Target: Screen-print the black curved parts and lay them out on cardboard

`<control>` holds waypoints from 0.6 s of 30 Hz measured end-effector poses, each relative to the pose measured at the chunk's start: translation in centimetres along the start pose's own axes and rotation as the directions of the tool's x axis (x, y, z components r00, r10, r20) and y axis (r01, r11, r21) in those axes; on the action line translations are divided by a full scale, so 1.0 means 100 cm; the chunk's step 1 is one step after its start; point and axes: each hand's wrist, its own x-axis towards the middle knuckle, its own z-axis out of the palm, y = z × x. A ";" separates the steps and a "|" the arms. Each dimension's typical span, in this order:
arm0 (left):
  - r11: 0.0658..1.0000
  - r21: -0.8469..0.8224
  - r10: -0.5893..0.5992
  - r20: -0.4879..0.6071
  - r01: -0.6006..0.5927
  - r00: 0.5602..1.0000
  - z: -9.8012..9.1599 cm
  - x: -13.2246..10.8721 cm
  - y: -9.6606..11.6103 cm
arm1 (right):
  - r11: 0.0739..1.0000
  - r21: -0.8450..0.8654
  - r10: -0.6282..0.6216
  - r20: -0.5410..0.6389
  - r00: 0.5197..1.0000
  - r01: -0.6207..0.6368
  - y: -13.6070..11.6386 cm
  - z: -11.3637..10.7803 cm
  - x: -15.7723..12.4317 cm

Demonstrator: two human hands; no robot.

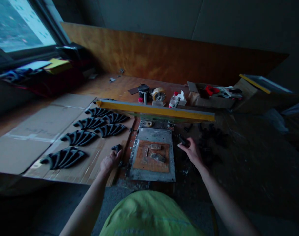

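Note:
My left hand [109, 161] is closed on a small black curved part [117, 148], held over the right edge of the cardboard. To its left lie rows of similar black parts [66, 158], nested together in fan-shaped groups. My right hand [193, 151] pinches another black part [185, 141] above the dark right side of the table, beside a loose heap of black parts [213, 137]. Between my hands is a grey metal plate [172, 157] bearing a worn wooden board [139, 160]. On that board sit a small block [155, 147] and a dark, rounded piece [158, 157].
A yellow-edged frame bar [156, 109] crosses above the plate. Behind it stand a black tin [143, 90], a tape roll [158, 94] and a red-capped bottle [174, 99]. A cardboard box [213, 102] with tools is at the back right. Flat cardboard [36, 131] covers the left.

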 end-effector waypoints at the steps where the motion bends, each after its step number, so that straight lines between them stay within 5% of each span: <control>1: 1.000 -0.003 -0.004 -0.010 0.004 1.000 -0.001 -0.001 -0.003 | 0.997 -0.061 -0.048 0.072 0.996 0.052 -0.009 0.012 -0.004; 4: 0.999 -0.034 -0.009 -0.092 0.006 0.996 -0.012 -0.005 -0.005 | 0.968 -0.115 -0.181 0.283 0.942 0.221 -0.030 0.055 -0.011; 8: 0.988 -0.140 0.037 -0.228 -0.071 0.973 -0.042 -0.010 0.012 | 0.921 -0.149 -0.271 0.423 0.865 0.361 -0.036 0.111 -0.017; 14: 0.885 -0.374 0.117 -0.397 -0.277 0.910 -0.097 -0.014 0.056 | 0.789 -0.399 -0.352 0.329 0.877 0.466 -0.032 0.145 -0.022; 18: 0.657 -0.571 0.182 -0.514 -0.492 0.838 -0.132 -0.023 0.086 | 0.724 -0.502 -0.343 0.334 0.878 0.474 -0.033 0.148 -0.023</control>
